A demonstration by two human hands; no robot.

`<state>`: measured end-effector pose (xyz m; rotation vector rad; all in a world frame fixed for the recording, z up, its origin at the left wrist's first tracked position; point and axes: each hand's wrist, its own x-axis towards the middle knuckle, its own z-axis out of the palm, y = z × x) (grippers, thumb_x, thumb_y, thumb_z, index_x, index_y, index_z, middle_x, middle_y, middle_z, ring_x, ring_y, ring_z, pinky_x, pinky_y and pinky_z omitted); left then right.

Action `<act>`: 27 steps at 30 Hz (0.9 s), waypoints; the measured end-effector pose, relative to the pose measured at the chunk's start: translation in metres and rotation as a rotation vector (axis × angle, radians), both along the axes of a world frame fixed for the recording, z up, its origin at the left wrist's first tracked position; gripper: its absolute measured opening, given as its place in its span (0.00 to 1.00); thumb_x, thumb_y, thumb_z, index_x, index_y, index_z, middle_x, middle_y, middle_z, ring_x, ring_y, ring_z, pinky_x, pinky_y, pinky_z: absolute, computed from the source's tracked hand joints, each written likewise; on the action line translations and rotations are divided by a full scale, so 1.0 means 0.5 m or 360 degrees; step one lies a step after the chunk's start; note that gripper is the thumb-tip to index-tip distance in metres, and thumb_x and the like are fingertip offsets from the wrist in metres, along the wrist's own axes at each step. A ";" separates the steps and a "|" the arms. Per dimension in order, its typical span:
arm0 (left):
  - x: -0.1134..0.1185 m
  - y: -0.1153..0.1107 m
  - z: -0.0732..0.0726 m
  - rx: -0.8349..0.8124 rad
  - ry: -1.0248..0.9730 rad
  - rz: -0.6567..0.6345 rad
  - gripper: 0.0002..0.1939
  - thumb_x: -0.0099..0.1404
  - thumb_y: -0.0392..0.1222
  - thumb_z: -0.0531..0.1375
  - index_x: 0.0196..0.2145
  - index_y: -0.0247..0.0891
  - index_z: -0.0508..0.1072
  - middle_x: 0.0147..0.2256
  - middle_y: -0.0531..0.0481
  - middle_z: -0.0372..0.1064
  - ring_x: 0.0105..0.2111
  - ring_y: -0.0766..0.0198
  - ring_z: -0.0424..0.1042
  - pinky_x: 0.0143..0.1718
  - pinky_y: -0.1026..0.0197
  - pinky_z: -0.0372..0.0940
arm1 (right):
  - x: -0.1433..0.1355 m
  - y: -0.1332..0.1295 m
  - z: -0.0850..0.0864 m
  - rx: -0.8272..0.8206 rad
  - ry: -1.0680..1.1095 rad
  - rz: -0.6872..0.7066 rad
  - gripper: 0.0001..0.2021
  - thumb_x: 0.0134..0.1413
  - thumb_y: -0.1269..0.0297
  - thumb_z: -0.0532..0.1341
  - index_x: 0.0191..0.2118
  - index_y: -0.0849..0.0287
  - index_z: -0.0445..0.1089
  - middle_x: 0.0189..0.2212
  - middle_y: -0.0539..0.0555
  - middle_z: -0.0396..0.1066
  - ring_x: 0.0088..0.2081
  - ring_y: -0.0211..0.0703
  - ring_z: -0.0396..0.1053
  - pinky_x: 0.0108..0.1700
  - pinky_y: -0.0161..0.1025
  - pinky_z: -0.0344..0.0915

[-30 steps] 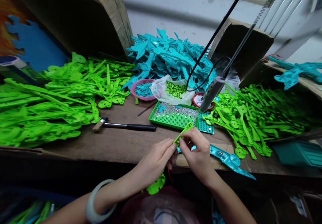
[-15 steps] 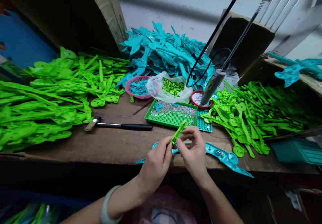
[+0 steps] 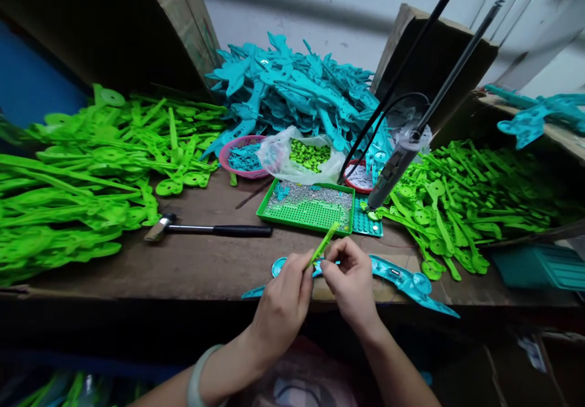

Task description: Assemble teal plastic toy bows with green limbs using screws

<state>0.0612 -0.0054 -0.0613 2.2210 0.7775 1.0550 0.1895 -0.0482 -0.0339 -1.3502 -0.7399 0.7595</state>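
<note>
Our left hand (image 3: 280,300) pinches a green strip (image 3: 324,244) near the front edge of the tabletop (image 3: 196,267), by a blue piece (image 3: 407,280). Our right hand (image 3: 351,279) curls nearly closed beside it; we can't tell if it holds anything. A firm left pinch should keep the strip steady.

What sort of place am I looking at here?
Probably a small assembly workshop: heaps of look-alike green parts and blue parts crowd the bench, and a spring-hung tool stands near a tray of tiny silvery bits.
</note>
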 end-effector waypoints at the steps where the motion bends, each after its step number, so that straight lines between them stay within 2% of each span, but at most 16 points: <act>1: 0.000 -0.001 0.000 0.0029 -0.0005 0.0000 0.15 0.73 0.34 0.52 0.54 0.40 0.69 0.43 0.43 0.76 0.44 0.56 0.77 0.46 0.58 0.70 | 0.002 0.000 -0.003 -0.0012 0.0032 0.0012 0.07 0.43 0.69 0.62 0.24 0.56 0.61 0.20 0.43 0.58 0.24 0.32 0.56 0.27 0.33 0.55; 5: 0.002 -0.003 0.000 0.0167 0.0014 -0.0032 0.16 0.72 0.32 0.53 0.55 0.39 0.68 0.44 0.43 0.76 0.44 0.57 0.77 0.46 0.60 0.70 | 0.002 -0.002 -0.014 -0.0003 0.0028 -0.0001 0.07 0.46 0.69 0.61 0.24 0.56 0.61 0.20 0.43 0.58 0.23 0.32 0.56 0.26 0.32 0.57; 9: 0.003 0.003 -0.001 0.0266 0.0083 -0.0028 0.14 0.73 0.33 0.51 0.54 0.37 0.68 0.42 0.44 0.76 0.42 0.59 0.78 0.44 0.61 0.72 | -0.008 -0.011 -0.020 0.0088 -0.0581 -0.0196 0.07 0.54 0.70 0.61 0.27 0.58 0.65 0.24 0.46 0.64 0.26 0.33 0.62 0.30 0.32 0.60; 11: 0.003 0.007 -0.002 0.0266 0.0108 -0.0010 0.12 0.74 0.34 0.50 0.51 0.37 0.68 0.39 0.46 0.76 0.39 0.60 0.78 0.41 0.62 0.73 | -0.009 -0.016 -0.021 0.0135 -0.0810 -0.0220 0.06 0.56 0.72 0.61 0.28 0.58 0.68 0.26 0.47 0.67 0.29 0.34 0.65 0.32 0.32 0.62; 18: 0.008 0.005 -0.012 0.0158 0.0131 0.0084 0.10 0.74 0.36 0.49 0.46 0.37 0.69 0.35 0.48 0.76 0.33 0.61 0.78 0.35 0.62 0.74 | 0.009 -0.028 -0.013 0.0108 -0.0794 0.0165 0.05 0.58 0.74 0.63 0.35 0.58 0.74 0.32 0.50 0.75 0.35 0.36 0.74 0.37 0.31 0.68; 23: 0.012 -0.002 -0.005 0.0097 0.0091 0.0080 0.10 0.74 0.36 0.49 0.46 0.39 0.69 0.36 0.47 0.76 0.35 0.60 0.79 0.38 0.61 0.74 | 0.005 -0.033 -0.018 0.0213 -0.0995 0.0058 0.06 0.61 0.75 0.60 0.37 0.58 0.72 0.33 0.51 0.73 0.36 0.36 0.72 0.40 0.32 0.68; 27: 0.013 -0.010 0.005 0.0063 0.0030 0.0046 0.09 0.73 0.34 0.50 0.46 0.39 0.68 0.36 0.49 0.75 0.35 0.63 0.77 0.38 0.64 0.72 | 0.003 -0.039 -0.029 0.0285 -0.1089 -0.0035 0.08 0.62 0.77 0.58 0.40 0.57 0.70 0.35 0.51 0.71 0.37 0.36 0.70 0.39 0.32 0.69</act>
